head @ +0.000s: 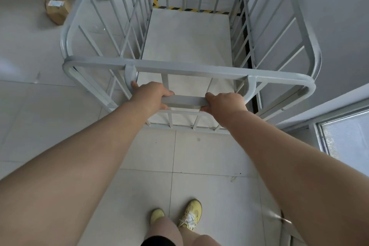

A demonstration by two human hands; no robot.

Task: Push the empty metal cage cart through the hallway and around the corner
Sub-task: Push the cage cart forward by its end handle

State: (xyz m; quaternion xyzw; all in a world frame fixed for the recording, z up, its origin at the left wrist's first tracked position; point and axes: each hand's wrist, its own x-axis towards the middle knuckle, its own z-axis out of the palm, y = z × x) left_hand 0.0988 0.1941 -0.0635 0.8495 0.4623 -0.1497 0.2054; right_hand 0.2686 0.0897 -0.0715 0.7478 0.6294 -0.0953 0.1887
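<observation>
Fingers (pixel 168 93) of the left hand (pixel 149 96) and right hand (pixel 225 102) curl around the handle bar (pixel 184 101) of the cage cart (pixel 187 67). Cart platform (pixel 187 42) carries nothing. Cardboard boxes (pixel 57 9) lie on the floor (pixel 40 106) at left.

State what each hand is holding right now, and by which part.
Both hands grip the metal cage cart by its flat horizontal handle bar: the left hand at the bar's left end, the right hand at its right end.

Soft even light, perhaps daylight; edges warped
</observation>
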